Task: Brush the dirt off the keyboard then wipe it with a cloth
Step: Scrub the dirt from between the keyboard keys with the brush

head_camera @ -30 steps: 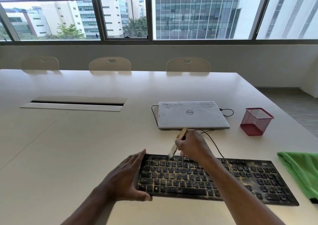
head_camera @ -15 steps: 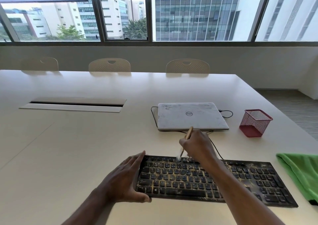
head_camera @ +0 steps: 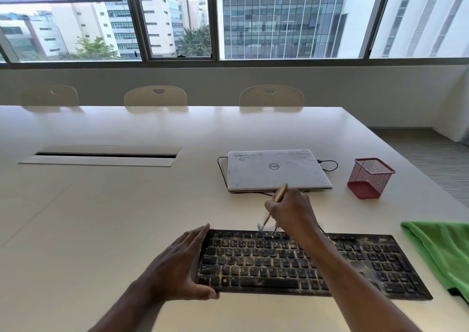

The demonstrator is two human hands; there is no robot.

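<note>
From the head view, one black keyboard (head_camera: 253,262) lies flat on the near part of a smooth, pale table (head_camera: 101,217). It is a long, low rectangle, and its dark keys are speckled all over with yellowish grit, thickest between the rows and on its right part. The left hand (head_camera: 177,268) is laid open against the keyboard's left end, with the fingers straight along the edge and the thumb stretched along the near edge. The right hand (head_camera: 291,212) is above the keyboard's far edge, with its fingers curled round one thin brush (head_camera: 280,193). The brush's pale wooden handle slants up and away, and its light bristles, a little blurred, are at the top row of keys. To the right of the keyboard, and apart from it, lies one rumpled green cloth (head_camera: 441,253), soft and fuzzy. Beyond the keyboard sits one closed white laptop (head_camera: 275,170) with a scuffed lid, and a thin black cable (head_camera: 330,165) loops out at its right side. Further right of that stands one red wire-mesh cup (head_camera: 369,179), square-sided. Far left of the keyboard, a long slotted hatch (head_camera: 101,155) is set into the tabletop. Three cream chairs (head_camera: 155,96) with perforated backs line the far side.
</note>
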